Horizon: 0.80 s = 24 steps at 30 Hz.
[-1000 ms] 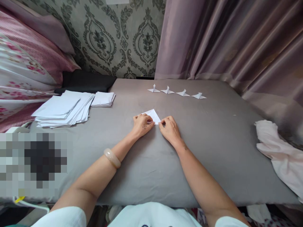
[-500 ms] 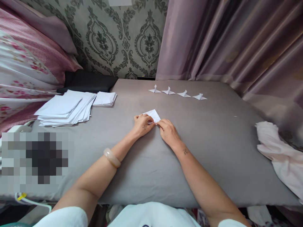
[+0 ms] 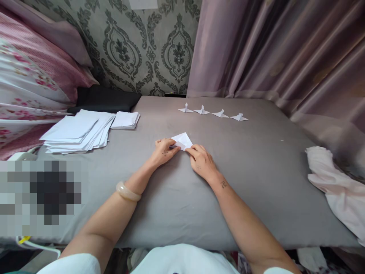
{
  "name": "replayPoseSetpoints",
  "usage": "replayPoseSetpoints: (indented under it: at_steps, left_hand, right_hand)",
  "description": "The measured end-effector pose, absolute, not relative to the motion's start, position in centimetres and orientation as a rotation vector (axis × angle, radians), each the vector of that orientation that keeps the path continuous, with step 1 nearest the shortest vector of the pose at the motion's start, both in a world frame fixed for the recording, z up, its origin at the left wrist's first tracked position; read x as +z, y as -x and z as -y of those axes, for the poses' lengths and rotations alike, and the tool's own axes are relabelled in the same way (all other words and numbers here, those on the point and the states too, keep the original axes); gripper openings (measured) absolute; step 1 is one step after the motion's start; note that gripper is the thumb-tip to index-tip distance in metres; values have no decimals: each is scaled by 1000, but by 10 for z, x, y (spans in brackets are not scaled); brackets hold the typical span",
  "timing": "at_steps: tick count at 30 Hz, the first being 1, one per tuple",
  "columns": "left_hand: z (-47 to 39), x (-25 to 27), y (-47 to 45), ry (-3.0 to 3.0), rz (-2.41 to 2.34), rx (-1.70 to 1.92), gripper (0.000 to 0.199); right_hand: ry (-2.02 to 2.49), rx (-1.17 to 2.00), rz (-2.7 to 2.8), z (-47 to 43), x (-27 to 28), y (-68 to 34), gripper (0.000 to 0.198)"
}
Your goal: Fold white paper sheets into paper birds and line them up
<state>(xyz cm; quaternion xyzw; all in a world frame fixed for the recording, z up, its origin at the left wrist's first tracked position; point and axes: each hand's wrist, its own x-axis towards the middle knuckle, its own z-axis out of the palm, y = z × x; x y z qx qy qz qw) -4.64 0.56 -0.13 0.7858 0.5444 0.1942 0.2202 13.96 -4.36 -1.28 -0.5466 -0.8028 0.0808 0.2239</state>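
A small folded sheet of white paper point(image 3: 184, 139) lies on the grey cloth between my two hands. My left hand point(image 3: 165, 151) pinches its left corner, thumb along the near edge and fingers curled behind. At the right near corner, the fingertips of my right hand point(image 3: 201, 160) press together on the paper. Parts of the sheet's edges are hidden under my fingers. Farther back stands a row of several folded paper birds, among them one paper bird point(image 3: 202, 110) with raised points.
A stack of large white sheets point(image 3: 71, 131) lies at the left, beside a smaller stack of paper point(image 3: 124, 120). Behind them is a black cushion-like item point(image 3: 105, 98). Pale crumpled cloth point(image 3: 336, 190) lies at the right edge. Curtains point(image 3: 242, 49) hang behind the grey-covered surface point(image 3: 256, 171).
My left hand has slid left along the folded paper, so more of the paper shows. My right hand stays at the right corner, nearly in place.
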Motion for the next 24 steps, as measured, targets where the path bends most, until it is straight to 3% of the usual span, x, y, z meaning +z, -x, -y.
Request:
replayPoseSetpoints:
  at_steps: [4, 7, 13, 18, 24]
  left_hand:
    - [-5, -3, 48, -2196, -1434, 560, 14]
    - [-6, -6, 50, -2221, -1389, 605, 27]
    - [-5, -14, 46, -2405, -1431, 794, 25]
    - [-6, -20, 43, -2483, -1591, 970, 41]
    - [-9, -27, 42, -2583, -1314, 793, 13]
  right_hand:
    - [1537, 179, 2241, 44, -13, -138, 41]
    - [1539, 157, 2260, 43, -14, -138, 42]
    - [1538, 150, 2281, 42, -13, -137, 42]
    - [1517, 195, 2253, 41, -14, -139, 40]
    - [1456, 360, 2111, 36, -20, -143, 35]
